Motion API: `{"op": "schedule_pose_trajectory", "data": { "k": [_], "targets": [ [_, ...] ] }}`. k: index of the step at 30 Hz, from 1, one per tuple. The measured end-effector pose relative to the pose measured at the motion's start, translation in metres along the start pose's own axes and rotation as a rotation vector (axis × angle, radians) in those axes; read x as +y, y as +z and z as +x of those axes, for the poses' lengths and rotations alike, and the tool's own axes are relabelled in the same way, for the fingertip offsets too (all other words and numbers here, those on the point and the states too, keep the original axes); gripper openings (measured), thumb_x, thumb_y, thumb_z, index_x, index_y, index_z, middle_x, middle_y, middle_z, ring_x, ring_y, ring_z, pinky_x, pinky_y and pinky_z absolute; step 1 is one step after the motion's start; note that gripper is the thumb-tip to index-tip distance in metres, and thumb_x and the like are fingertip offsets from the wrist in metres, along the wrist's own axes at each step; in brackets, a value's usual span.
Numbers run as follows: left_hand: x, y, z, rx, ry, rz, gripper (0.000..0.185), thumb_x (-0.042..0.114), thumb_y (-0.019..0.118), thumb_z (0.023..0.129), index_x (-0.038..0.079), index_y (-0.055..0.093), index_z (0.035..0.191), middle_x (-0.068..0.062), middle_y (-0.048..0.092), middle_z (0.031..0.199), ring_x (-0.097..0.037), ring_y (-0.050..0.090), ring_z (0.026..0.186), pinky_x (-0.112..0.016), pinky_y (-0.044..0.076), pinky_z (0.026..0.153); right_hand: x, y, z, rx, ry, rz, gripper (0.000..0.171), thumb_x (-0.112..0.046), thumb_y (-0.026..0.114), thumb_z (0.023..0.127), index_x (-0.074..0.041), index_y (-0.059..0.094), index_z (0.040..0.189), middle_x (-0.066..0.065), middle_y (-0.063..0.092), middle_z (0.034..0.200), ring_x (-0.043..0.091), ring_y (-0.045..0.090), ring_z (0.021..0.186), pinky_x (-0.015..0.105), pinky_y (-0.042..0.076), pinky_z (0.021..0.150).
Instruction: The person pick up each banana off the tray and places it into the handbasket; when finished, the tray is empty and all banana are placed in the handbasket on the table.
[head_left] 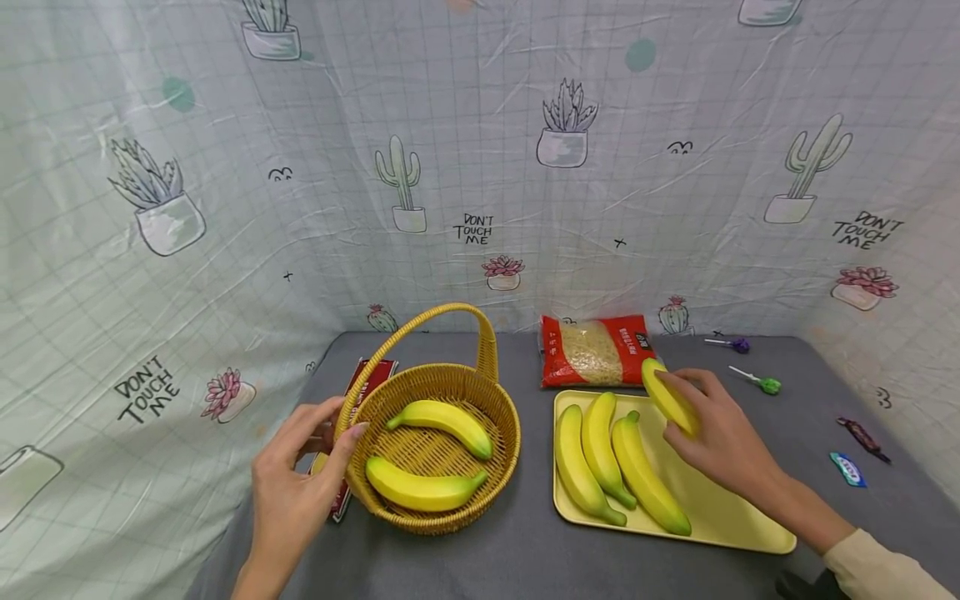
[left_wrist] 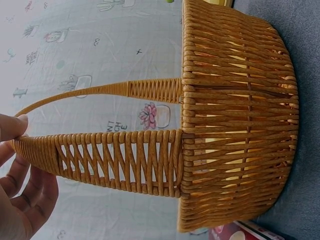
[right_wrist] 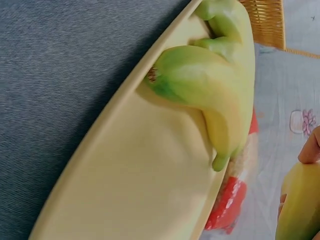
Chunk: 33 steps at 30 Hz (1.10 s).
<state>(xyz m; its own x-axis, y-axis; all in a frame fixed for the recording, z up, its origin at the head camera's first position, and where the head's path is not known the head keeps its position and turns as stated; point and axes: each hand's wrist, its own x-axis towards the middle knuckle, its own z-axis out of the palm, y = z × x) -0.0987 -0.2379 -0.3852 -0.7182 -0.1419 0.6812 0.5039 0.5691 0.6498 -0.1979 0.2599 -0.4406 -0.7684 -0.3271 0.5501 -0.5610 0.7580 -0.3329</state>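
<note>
A round wicker basket with a tall arched handle stands left of centre. Inside it lie two bananas, one toward the back and one toward the front. My left hand grips the handle at its left side, thumb and fingers around it. Over the yellow tray, my right hand holds a banana, raised and tilted. Three more bananas lie side by side in the tray's left half. In the right wrist view, the held banana shows only partly at the edge.
Behind the tray lies a red bag with a see-through middle. Purple and green lollipops and two small wrapped sweets are at the right. A dark red package sits partly hidden behind the basket. Printed cloth walls surround the table.
</note>
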Motion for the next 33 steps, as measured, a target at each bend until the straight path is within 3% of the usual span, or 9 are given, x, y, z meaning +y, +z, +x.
{"op": "schedule_pose_trajectory", "data": {
  "k": [16,25,33],
  "targets": [
    [0.001,0.001,0.000,-0.001,-0.005,-0.006,0.043,-0.008,0.084,0.087,0.010,0.077,0.125,-0.001,0.069,0.100,-0.014,0.063,0.078,-0.016,0.054,0.071,-0.025,0.001,0.021,-0.052,-0.061,0.013,0.067,0.001,0.076,0.082,-0.007,0.060,0.147,0.016,0.052,0.135,0.023,0.059,0.092,0.035,0.051,0.063],
    [-0.001,0.001,0.000,0.001,0.002,-0.011,0.045,-0.011,0.084,0.085,0.009,0.077,0.125,-0.003,0.069,0.100,-0.014,0.063,0.077,-0.016,0.054,0.069,-0.041,0.007,0.031,-0.106,-0.098,0.058,0.070,0.002,0.073,0.083,-0.009,0.058,0.150,0.011,0.051,0.138,0.018,0.055,0.090,0.026,0.044,0.058],
    [0.000,0.001,0.000,-0.001,0.007,-0.013,0.045,-0.010,0.084,0.086,0.008,0.076,0.126,-0.006,0.069,0.100,-0.014,0.063,0.076,-0.016,0.054,0.069,-0.058,0.010,0.037,-0.146,-0.124,0.119,0.068,0.001,0.073,0.084,-0.013,0.060,0.149,0.007,0.052,0.138,0.019,0.057,0.103,0.029,0.052,0.066]
  ]
}}
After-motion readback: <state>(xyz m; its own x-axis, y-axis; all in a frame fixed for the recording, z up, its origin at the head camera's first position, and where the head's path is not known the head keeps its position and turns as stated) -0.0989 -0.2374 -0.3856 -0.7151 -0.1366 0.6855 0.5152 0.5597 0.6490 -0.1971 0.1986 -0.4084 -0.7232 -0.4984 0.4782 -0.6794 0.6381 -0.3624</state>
